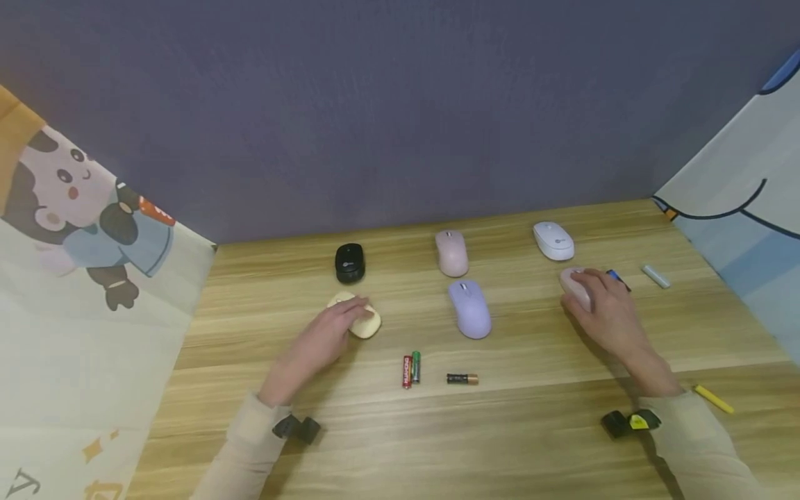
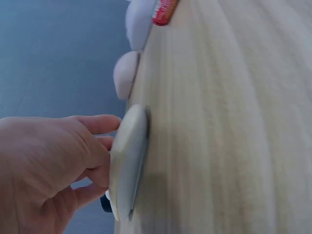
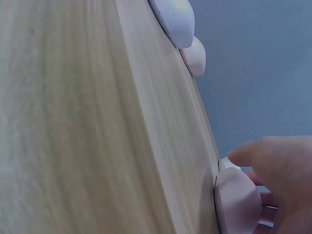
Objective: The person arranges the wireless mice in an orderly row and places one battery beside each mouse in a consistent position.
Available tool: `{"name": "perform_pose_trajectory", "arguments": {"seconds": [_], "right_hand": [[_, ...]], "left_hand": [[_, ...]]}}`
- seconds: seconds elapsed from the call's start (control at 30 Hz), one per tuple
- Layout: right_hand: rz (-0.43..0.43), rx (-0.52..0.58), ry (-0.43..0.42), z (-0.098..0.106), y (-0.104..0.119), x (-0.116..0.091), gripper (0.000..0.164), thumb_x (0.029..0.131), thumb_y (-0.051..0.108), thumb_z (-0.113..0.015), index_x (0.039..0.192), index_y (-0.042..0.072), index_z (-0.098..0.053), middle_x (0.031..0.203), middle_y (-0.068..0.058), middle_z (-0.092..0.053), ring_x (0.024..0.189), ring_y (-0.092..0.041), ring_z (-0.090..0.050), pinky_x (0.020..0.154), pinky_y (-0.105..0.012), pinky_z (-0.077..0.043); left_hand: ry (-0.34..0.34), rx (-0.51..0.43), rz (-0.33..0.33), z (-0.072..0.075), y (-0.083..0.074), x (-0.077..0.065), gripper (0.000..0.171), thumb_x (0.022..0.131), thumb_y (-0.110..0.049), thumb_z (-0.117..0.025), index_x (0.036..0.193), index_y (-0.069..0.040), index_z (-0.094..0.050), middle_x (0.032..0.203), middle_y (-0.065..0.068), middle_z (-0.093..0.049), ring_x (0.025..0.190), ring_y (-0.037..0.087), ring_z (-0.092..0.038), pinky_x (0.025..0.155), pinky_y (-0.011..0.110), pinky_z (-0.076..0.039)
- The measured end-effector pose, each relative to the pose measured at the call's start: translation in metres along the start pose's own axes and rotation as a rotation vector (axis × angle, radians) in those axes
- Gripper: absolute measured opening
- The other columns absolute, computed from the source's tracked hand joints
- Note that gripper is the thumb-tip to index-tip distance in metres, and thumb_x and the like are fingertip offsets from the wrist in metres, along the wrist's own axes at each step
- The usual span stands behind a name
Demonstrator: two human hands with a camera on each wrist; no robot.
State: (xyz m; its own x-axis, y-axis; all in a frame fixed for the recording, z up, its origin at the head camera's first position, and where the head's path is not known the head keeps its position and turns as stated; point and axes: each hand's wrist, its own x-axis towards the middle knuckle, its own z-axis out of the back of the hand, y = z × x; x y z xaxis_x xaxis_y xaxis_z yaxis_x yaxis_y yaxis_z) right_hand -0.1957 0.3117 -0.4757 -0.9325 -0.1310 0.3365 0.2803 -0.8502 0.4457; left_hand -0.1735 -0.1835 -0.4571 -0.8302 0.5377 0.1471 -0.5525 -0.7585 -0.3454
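My left hand (image 1: 321, 338) holds a pale yellow computer mouse (image 1: 367, 326) at the left of the wooden table. In the left wrist view its fingers and thumb lie about the upper side of that mouse (image 2: 127, 158). Farther right, my right hand (image 1: 605, 316) grips a pale pink mouse (image 1: 572, 286), thumb on the near side and fingers across the other. The right wrist view shows this pink mouse (image 3: 238, 202) low against the tabletop, its far side partly hidden by the fingers. Just behind it lies a white mouse (image 1: 553, 241).
A black mouse (image 1: 350, 263), another pink mouse (image 1: 452, 253) and a purple mouse (image 1: 471, 310) stand between the hands. Nearer are red (image 1: 407, 372), green (image 1: 416, 367) and black (image 1: 461, 379) batteries. Blue (image 1: 618, 279), pale (image 1: 655, 276) and yellow (image 1: 714, 399) sticklike items lie at right.
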Motion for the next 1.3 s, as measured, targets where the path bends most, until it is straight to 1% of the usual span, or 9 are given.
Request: {"name": "perform_pose_trajectory", "arguments": {"seconds": [0.13,0.23,0.33,0.43,0.63,0.9,1.0,1.17,1.3], "right_hand": [[-0.007,0.002,0.009,0.0,0.001,0.0,0.044,0.095,0.011,-0.072,0.13,-0.011,-0.057,0.134,-0.039,-0.052,0.122,-0.06,-0.046,0.1,-0.075,-0.035],[-0.012,0.003,0.014,0.001,0.002,0.0,0.044,0.096,0.013,-0.071,0.13,-0.011,-0.057,0.135,-0.039,-0.052,0.122,-0.06,-0.045,0.1,-0.075,-0.035],[-0.015,0.008,0.016,0.002,0.002,0.0,0.043,0.097,0.014,-0.07,0.13,-0.011,-0.057,0.135,-0.039,-0.051,0.123,-0.06,-0.044,0.101,-0.075,-0.034],[-0.014,0.013,0.013,0.002,0.002,0.0,0.043,0.097,0.013,-0.07,0.13,-0.011,-0.057,0.135,-0.039,-0.051,0.123,-0.06,-0.044,0.101,-0.075,-0.034],[0.004,0.002,0.002,0.001,0.001,0.001,0.043,0.095,0.012,-0.071,0.129,-0.011,-0.058,0.133,-0.038,-0.053,0.122,-0.059,-0.046,0.1,-0.074,-0.036],[0.014,0.005,-0.011,0.001,0.001,0.001,0.042,0.096,0.013,-0.071,0.128,-0.011,-0.059,0.133,-0.039,-0.053,0.121,-0.059,-0.047,0.1,-0.075,-0.035],[0.019,0.006,-0.016,0.001,0.001,0.001,0.042,0.095,0.012,-0.072,0.128,-0.011,-0.059,0.133,-0.038,-0.054,0.121,-0.059,-0.047,0.101,-0.074,-0.035],[0.008,0.012,-0.009,0.002,0.002,0.001,0.042,0.096,0.014,-0.071,0.128,-0.011,-0.059,0.133,-0.039,-0.053,0.122,-0.059,-0.046,0.1,-0.074,-0.035],[0.003,0.018,-0.001,0.001,0.002,0.001,0.043,0.097,0.015,-0.07,0.129,-0.011,-0.058,0.134,-0.039,-0.052,0.122,-0.06,-0.045,0.1,-0.074,-0.035]], "left_hand": [[-0.033,-0.045,0.049,0.0,-0.003,0.002,0.036,0.087,0.016,-0.059,0.118,0.001,-0.07,0.143,0.023,-0.059,0.136,0.039,-0.055,0.115,0.049,-0.045],[-0.122,-0.022,0.172,-0.003,-0.007,0.005,0.026,0.094,-0.002,-0.065,0.119,0.004,-0.068,0.138,0.026,-0.061,0.131,0.042,-0.058,0.111,0.052,-0.049],[-0.219,0.034,0.328,-0.007,-0.011,0.007,0.048,0.098,-0.029,-0.071,0.124,0.01,-0.064,0.132,0.031,-0.063,0.124,0.045,-0.061,0.107,0.054,-0.052],[-0.233,0.093,0.423,-0.009,-0.015,0.008,0.07,0.094,-0.048,-0.073,0.126,0.013,-0.063,0.128,0.032,-0.064,0.119,0.046,-0.063,0.101,0.055,-0.056],[-0.16,0.081,0.445,-0.011,-0.015,0.007,0.079,0.089,-0.052,-0.077,0.132,0.012,-0.061,0.133,0.033,-0.061,0.122,0.047,-0.061,0.102,0.056,-0.055],[-0.05,-0.033,0.326,-0.005,-0.007,0.006,0.066,0.094,-0.03,-0.076,0.146,0.004,-0.052,0.156,0.033,-0.039,0.14,0.052,-0.045,0.113,0.062,-0.042],[-0.09,-0.027,0.315,-0.005,-0.009,0.007,0.066,0.096,-0.03,-0.075,0.148,0.003,-0.051,0.157,0.033,-0.038,0.14,0.052,-0.044,0.114,0.064,-0.041],[-0.201,-0.01,0.348,-0.011,-0.015,0.009,0.062,0.095,-0.037,-0.076,0.137,0.006,-0.06,0.144,0.034,-0.052,0.134,0.05,-0.052,0.114,0.06,-0.043],[-0.181,-0.012,0.368,-0.012,-0.015,0.01,0.057,0.093,-0.033,-0.078,0.133,0.005,-0.064,0.142,0.032,-0.055,0.133,0.047,-0.052,0.115,0.058,-0.043]]}}
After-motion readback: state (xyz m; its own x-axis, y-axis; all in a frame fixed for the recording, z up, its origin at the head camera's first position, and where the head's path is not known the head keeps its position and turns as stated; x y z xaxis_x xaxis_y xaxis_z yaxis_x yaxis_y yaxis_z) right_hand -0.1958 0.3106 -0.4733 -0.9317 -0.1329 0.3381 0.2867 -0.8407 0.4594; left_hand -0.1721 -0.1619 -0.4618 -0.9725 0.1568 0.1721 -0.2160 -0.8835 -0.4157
